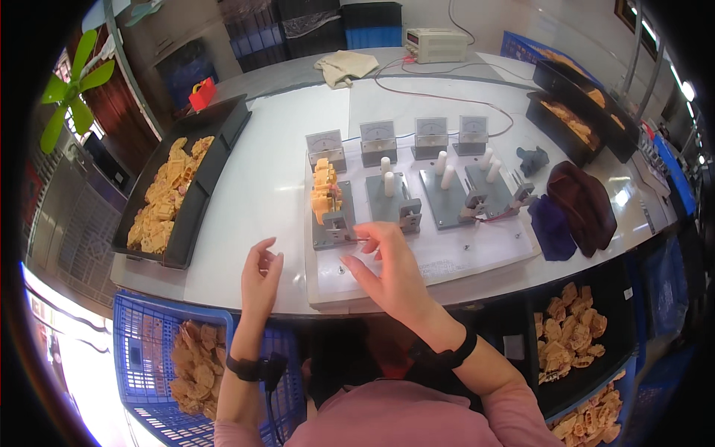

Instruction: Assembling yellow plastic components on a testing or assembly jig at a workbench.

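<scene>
My right hand (389, 270) is at the front of the leftmost grey plate (326, 240), thumb and fingers apart with nothing visible between them. Its fingertips are close to a small grey clamp (337, 223); whether they touch it I cannot tell. On that plate stands a stack of yellow moulded parts (325, 190). My left hand (261, 274) hovers over the table's front edge, left of the white board (439, 272), empty, its fingers loosely bent and apart. Other grey plates (384, 195) on the board carry white pegs (389, 184). Analogue meters (377, 137) line the board's back.
A black tray (195, 195) of yellow parts lies at left. Dark cloths (581, 208) sit at right, below black bins (564, 123). A blue basket (134, 357) and a black crate (627, 328) hold parts below the table. A power supply (436, 46) stands behind.
</scene>
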Available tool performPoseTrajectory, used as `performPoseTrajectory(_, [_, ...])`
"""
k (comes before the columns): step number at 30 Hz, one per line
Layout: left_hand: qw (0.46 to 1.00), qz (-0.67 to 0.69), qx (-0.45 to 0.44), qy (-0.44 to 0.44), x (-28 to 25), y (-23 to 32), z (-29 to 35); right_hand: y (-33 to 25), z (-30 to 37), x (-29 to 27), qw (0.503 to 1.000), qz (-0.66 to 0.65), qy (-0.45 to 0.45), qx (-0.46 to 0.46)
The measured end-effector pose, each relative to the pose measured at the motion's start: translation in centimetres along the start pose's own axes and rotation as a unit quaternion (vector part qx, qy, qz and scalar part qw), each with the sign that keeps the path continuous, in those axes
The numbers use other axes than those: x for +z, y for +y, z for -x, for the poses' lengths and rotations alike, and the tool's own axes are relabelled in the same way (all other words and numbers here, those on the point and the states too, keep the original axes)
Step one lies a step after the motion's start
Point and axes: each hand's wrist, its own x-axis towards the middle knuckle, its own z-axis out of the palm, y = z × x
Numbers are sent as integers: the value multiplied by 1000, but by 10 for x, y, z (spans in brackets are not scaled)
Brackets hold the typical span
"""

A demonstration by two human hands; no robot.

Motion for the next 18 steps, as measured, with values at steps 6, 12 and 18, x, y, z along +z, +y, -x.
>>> performPoseTrajectory(6, [983, 0, 113, -145, 13, 118, -74, 7, -10, 7, 997, -61, -35, -22])
performPoseTrajectory(12, [954, -8, -8, -300, 38, 98, -150, 27, -4, 33, 983, -166, -28, -73])
performPoseTrajectory(18, [963, -101, 89, -235, 35, 90, -169, 12, -1, 19, 978, -195, -45, -53])
